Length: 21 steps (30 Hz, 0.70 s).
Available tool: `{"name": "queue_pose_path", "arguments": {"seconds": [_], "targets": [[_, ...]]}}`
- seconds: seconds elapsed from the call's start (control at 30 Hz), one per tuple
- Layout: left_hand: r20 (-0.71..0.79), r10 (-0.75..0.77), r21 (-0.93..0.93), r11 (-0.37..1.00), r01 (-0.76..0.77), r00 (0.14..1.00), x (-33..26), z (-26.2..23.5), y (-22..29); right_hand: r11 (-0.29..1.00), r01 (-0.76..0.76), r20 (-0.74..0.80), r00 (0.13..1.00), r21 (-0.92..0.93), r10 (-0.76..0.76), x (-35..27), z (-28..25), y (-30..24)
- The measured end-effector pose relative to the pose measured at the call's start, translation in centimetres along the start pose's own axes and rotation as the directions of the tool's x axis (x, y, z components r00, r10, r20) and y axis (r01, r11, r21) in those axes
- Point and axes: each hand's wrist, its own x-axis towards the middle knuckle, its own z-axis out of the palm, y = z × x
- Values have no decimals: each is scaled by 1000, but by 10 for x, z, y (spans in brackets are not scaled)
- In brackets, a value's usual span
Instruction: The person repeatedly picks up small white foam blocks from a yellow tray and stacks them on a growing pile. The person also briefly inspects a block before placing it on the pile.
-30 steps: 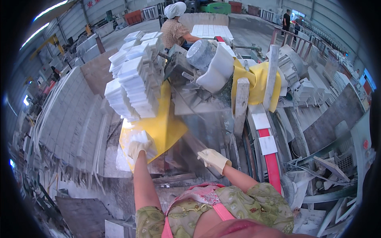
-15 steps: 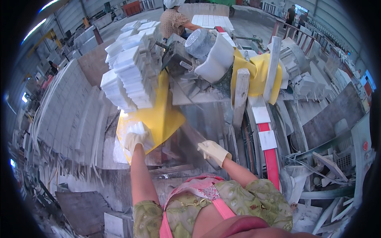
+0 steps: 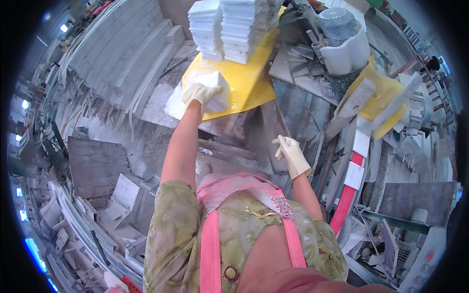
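My left hand (image 3: 200,95), in a cream rubber glove, grips the near left side of a small stack of white stone tiles (image 3: 218,100). That stack rests on a yellow sheet (image 3: 244,97). Taller stacks of white tiles (image 3: 237,34) stand just beyond it on the same sheet. In a matching glove, my right hand (image 3: 292,155) hangs in the air over the grimy work area, holding nothing. Its fingers are loosely bent and apart. To its right runs a red belt (image 3: 343,207) with white tiles (image 3: 353,175) lying on it.
A dusty motor (image 3: 337,22) with a pale cover sits at the back right. Wooden posts (image 3: 354,100) and a yellow flap (image 3: 391,117) stand over the belt. Long stone slabs (image 3: 115,68) are piled at the far left, with broken slabs (image 3: 126,193) below.
My view has tipped down and turned left, so the scene sits higher and further right. The left hand stays at the small tile stack; the right remains free. Tiles on the belt look slightly nearer.
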Motion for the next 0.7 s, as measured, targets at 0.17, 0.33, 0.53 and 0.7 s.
{"name": "queue_pose_path", "arguments": {"seconds": [0.17, 0.33, 0.53, 0.7], "targets": [[218, 155, -382, 922, -62, 964, 9, -39, -39, 972, 198, 78, 975, 127, -209, 20, 56, -42], [282, 307, -660, 750, -49, 909, 45, -52, -91, 920, 206, 71, 968, 332, -242, 58, 156, -94], [512, 253, -775, 548, 314, 821, 74, -49, -132, 789, 525, 98, 846, -321, -523, 70, 243, -117], [557, 343, -733, 632, 254, 756, 108, -108, -118, 794, 531, -126, 802, -296, -583, 63, 281, -185]]}}
